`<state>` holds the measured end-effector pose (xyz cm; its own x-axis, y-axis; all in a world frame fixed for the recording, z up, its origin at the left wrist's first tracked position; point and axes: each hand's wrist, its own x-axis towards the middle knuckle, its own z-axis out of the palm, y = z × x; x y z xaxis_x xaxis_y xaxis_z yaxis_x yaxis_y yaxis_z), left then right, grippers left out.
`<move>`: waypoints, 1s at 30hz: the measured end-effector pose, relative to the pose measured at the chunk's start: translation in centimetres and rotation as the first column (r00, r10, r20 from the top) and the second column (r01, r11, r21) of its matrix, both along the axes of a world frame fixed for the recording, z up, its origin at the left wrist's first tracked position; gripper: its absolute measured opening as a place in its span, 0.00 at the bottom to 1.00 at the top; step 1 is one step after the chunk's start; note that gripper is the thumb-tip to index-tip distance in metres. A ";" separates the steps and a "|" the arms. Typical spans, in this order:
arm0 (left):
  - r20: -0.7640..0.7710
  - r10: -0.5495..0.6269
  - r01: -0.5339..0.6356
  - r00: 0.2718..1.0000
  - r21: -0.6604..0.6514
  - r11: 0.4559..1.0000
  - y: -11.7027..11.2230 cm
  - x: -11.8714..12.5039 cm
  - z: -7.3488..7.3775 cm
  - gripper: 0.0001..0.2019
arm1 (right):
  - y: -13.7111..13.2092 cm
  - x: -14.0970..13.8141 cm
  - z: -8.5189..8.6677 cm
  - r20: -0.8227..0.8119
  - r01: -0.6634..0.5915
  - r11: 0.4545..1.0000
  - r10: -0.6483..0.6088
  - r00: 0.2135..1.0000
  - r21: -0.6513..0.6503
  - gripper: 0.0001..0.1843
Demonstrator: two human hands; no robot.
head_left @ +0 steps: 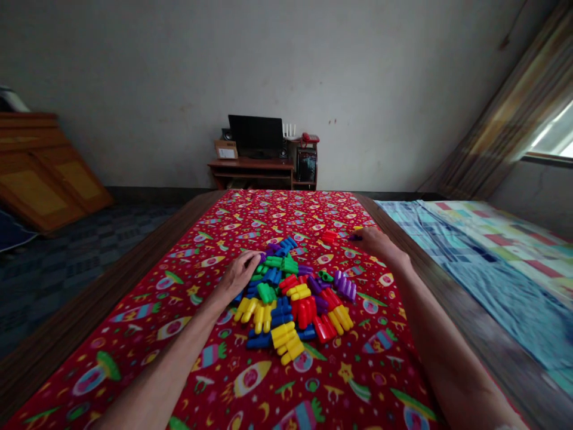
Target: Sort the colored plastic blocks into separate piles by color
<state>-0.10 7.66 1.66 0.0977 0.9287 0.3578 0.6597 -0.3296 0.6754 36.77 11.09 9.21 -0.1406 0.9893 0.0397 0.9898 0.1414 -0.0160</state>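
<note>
A loose heap of plastic building blocks, shaped like joined rounded tubes, lies on the red patterned cloth (250, 382). At the heap's far left edge my left hand (239, 273) has its fingers closed around a purple block (262, 257). Green blocks (282, 263) and blue blocks (286, 246) lie close to those fingertips. Farther right, my right hand (375, 241) is closed at the fingertips on a dark purple block (355, 237). A yellow block (358, 227) shows just behind it, partly hidden by the hand. A red block (329, 236) lies to its left, apart from the heap.
Nearer me in the heap are yellow blocks (287, 343) and red blocks (324, 328). The cloth covers a dark wooden table (179, 233). Beyond stands a desk (250, 164) with a monitor (256, 136). A bed (483, 269) is on the right, a wooden cabinet (45, 170) on the left.
</note>
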 end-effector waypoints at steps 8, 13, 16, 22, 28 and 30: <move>0.042 -0.019 0.018 0.999 0.006 1.000 0.3 0.0 -0.2 0.27 | -4.6 6.4 -3.8 0.000 0.082 0.996 -0.082 0.997 0.032 0.14; 0.055 -0.020 0.020 0.998 0.006 1.000 0.3 0.0 0.0 0.28 | -5.8 5.1 -3.4 -0.154 0.095 0.969 -0.061 0.986 0.226 0.19; 0.053 -0.017 0.017 0.998 -0.002 1.000 0.2 0.0 0.1 0.28 | -6.8 1.8 -1.7 -0.283 -0.078 0.991 0.105 0.953 0.108 0.22; 0.063 -0.017 0.017 0.998 -0.007 1.000 0.1 0.0 0.2 0.26 | -8.7 -3.3 -2.0 -0.355 -0.437 0.881 0.356 0.865 -0.181 0.31; 0.052 -0.014 0.015 0.999 -0.008 1.000 0.1 -0.1 0.3 0.26 | -8.6 -2.3 -2.1 -0.399 -0.438 0.876 0.335 0.854 -0.202 0.32; 0.048 -0.016 0.017 0.999 -0.006 1.000 0.1 -0.1 0.3 0.27 | -8.7 -2.0 -1.9 -0.385 -0.440 0.873 0.340 0.858 -0.210 0.31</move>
